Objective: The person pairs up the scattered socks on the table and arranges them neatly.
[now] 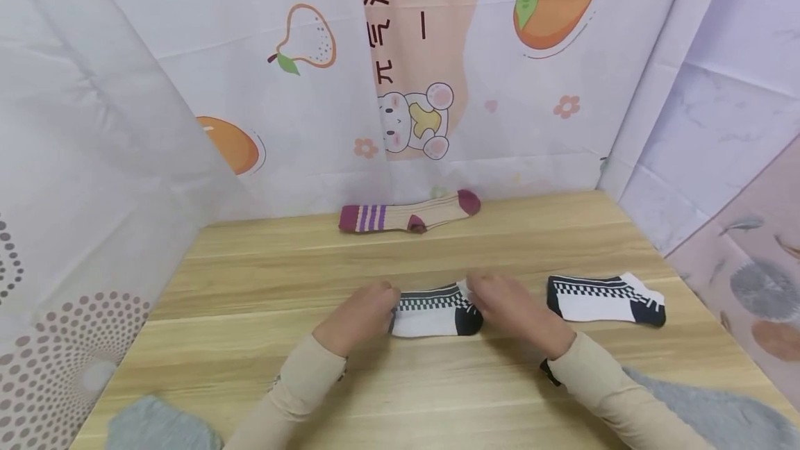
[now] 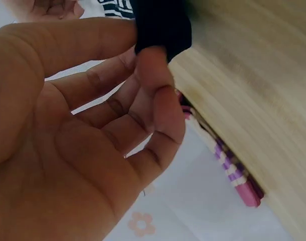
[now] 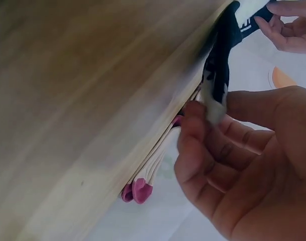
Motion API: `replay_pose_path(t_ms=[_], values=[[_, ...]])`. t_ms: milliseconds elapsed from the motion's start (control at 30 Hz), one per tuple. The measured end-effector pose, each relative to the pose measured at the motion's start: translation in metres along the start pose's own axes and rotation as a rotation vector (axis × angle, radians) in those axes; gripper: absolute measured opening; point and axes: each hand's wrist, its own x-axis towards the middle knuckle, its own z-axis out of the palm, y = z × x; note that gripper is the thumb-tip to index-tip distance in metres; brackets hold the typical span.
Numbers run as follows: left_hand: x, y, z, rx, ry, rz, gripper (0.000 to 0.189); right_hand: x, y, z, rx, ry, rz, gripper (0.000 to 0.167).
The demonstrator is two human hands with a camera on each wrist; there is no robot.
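Between my two hands a black-and-white sock with a checkered band is held by its ends, low over the wooden table. My left hand pinches its dark cuff end between thumb and forefinger. At the other end my right hand grips the white toe part with thumb and fingertips. A matching sock lies flat to the right of my right hand. Farther back, against the curtain, lies a cream sock with maroon ends and purple stripes.
Grey cloth pieces lie at the table's front, one at the left corner and another grey piece beside my right forearm. Printed curtains hang behind and along both sides of the wooden tabletop.
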Motion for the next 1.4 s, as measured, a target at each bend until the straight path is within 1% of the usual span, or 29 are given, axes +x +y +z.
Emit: replay_pose_path(t_ms=[133,300,367,600,800,900,1000,1233,1300,1400], values=[[-0.004,0.000,-0.005,0.008,0.026,-0.028,0.013,-0.001,0.000,-0.002,-0.008,-0.010,0.016,0.009],[-0.006,-0.001,-0.011,0.023,0.053,-0.016,0.017,-0.002,-0.002,-0.007,-0.088,0.051,0.000,0.010],[-0.006,0.000,-0.013,0.024,0.056,-0.004,0.016,-0.003,-0.004,-0.011,-0.111,0.079,-0.015,0.011],[0.000,0.014,-0.017,0.015,0.054,0.064,0.010,-0.005,-0.003,-0.027,-0.077,0.122,-0.025,0.014],[0.006,0.027,-0.022,0.012,0.100,0.121,0.007,-0.011,0.000,-0.039,-0.108,0.213,-0.050,0.014],[0.011,0.032,-0.023,0.020,0.117,0.141,0.007,-0.016,0.003,-0.041,-0.113,0.237,-0.057,0.013],[0.019,0.039,-0.023,0.023,0.118,0.148,0.009,-0.025,0.009,-0.045,-0.120,0.237,-0.043,0.011],[0.036,0.053,-0.023,0.018,0.096,0.159,0.011,-0.041,0.024,-0.059,-0.122,0.226,-0.003,0.009],[0.041,0.057,-0.022,0.030,0.092,0.160,0.010,-0.044,0.029,-0.064,-0.107,0.200,0.021,0.007],[0.048,0.063,-0.022,0.033,0.082,0.171,0.007,-0.049,0.038,-0.074,-0.073,0.139,0.088,0.007]])
